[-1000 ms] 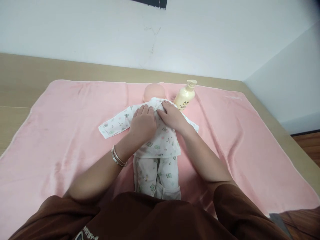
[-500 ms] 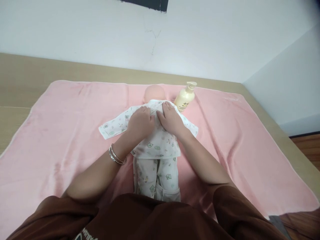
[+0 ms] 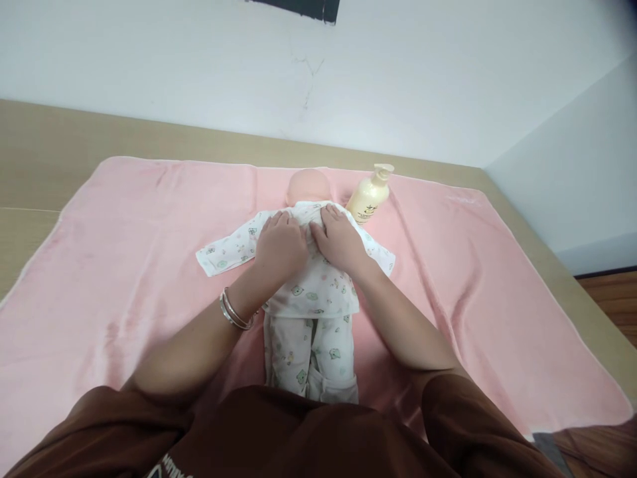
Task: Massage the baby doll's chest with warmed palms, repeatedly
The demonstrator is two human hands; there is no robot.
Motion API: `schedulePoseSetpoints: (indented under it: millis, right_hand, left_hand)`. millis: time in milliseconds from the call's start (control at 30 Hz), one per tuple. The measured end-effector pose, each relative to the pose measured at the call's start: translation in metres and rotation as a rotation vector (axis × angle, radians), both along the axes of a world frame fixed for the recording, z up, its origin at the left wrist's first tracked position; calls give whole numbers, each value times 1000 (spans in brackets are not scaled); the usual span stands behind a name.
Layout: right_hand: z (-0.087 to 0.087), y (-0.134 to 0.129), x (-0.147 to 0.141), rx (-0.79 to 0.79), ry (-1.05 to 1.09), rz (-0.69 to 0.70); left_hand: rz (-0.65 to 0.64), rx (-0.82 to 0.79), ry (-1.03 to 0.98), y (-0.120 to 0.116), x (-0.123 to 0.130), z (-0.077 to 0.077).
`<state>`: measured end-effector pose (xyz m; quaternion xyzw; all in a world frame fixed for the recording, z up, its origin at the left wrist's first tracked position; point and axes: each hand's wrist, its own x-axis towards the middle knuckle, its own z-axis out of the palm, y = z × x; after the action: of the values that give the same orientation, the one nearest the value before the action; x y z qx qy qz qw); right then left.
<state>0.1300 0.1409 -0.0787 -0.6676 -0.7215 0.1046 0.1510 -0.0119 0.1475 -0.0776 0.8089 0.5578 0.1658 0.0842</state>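
Observation:
A baby doll lies on the pink blanket, its bald head [image 3: 308,186] toward the wall and its face not visible. It wears a white printed top [image 3: 311,295] with the sleeves spread to both sides, and matching trousers [image 3: 334,348]. My left hand [image 3: 282,244] rests on the upper left of the top, its fingers curled on the cloth; whether they pinch it is hard to see. On the upper right of the top lies my right hand [image 3: 341,240], fingers laid along the fabric and thumb apart. The thumbs point toward each other near the middle.
A cream pump bottle [image 3: 369,196] leans beside the doll's right-hand shoulder in view. The creased pink blanket [image 3: 488,279] covers a wooden surface [image 3: 74,136] that ends at a white wall [image 3: 199,66].
The folds of the top between my hands near the neckline have flattened a little. My left hand has shifted very slightly; the camera view has moved a little too.

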Motion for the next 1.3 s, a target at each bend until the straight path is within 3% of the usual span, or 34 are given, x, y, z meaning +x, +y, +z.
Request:
schedulePoseSetpoints:
  millis: [133,267,367,467,600,733,867,1067,1233,1300]
  right_hand:
    - [-3,1,-2,32,-46,-11]
    - [9,-19,-12,62,-72,-17]
    - [14,-23,-14,33,-1,31]
    - [5,-13,-13,52,103,35]
    - [-8,0,-12,82,162,7]
    - [-2,-5,-6,133,262,59]
    - [4,-13,-7,256,273,25]
    - [-1,-17,-20,109,89,117]
    - [5,-18,-17,243,132,76]
    - [5,-18,-17,211,91,80]
  left_hand:
    - [3,-20,-50,3,-1,0]
    - [-47,-29,-187,25,-6,-13]
    - [-4,9,-285,32,-5,-26]
    - [36,80,-332,29,0,-35]
    - [2,104,-331,24,1,-34]
    - [-34,49,-366,26,-5,-23]
    - [22,-62,-448,26,-17,-2]
    - [0,-131,-480,18,-31,33]
    - [40,-140,-513,14,-37,46]
    - [48,-121,-520,10,-38,52]
